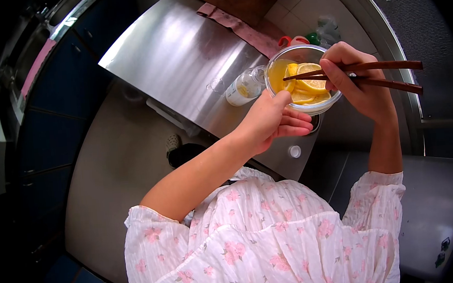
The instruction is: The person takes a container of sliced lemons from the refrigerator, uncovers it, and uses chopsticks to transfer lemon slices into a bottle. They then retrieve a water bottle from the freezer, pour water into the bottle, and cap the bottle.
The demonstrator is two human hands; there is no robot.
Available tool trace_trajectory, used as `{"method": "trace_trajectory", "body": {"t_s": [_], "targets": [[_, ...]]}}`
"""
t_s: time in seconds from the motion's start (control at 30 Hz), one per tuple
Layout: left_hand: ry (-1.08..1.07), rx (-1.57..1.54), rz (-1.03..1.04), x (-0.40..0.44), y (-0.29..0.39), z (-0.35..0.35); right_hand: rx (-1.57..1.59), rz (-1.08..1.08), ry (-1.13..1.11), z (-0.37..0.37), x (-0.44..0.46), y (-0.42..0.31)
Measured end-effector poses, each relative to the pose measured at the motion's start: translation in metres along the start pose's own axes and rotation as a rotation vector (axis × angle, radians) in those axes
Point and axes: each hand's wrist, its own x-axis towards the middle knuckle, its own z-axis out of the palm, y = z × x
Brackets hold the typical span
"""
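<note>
My left hand (269, 120) grips the near-left rim of a round clear plastic bowl (317, 110), raised above the counter and tilted toward me. Several lemon slices (308, 97) lie inside it. Between the fingers of my right hand (357, 79) is a pair of dark brown chopsticks (384, 65). Their tips reach into the bowl over the slices. Left of the bowl, a clear bottle (238, 92) with a pale label stands on the counter, something yellow inside it. A round dark-centred object beneath the bowl is mostly hidden.
The shiny steel counter (178, 45) extends to the upper left. A small white cap (294, 151) rests near its front edge. A pink cloth (239, 27) runs along the back, close to red-handled and green items (303, 39). Dark blue cabinets (51, 111) stand at left.
</note>
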Motion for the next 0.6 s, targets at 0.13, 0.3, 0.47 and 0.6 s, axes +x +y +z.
{"method": "trace_trajectory", "body": {"t_s": [0.13,0.3,0.47,0.6], "targets": [[-0.01,-0.002,-0.004,0.0013,-0.0003,-0.0003,-0.001,0.008,0.004,-0.0006,-0.0014,0.0007],[-0.002,0.004,-0.007,0.0011,0.0008,-0.0004,0.01,0.025,0.018,-0.0005,-0.0025,0.0008],[0.0,-0.012,-0.014,0.0019,0.0009,0.0,0.012,0.016,0.015,-0.0014,-0.0025,0.0012],[0.003,-0.026,-0.027,0.0022,0.0009,0.0,0.009,0.014,0.019,-0.0014,-0.0027,0.0016]]}}
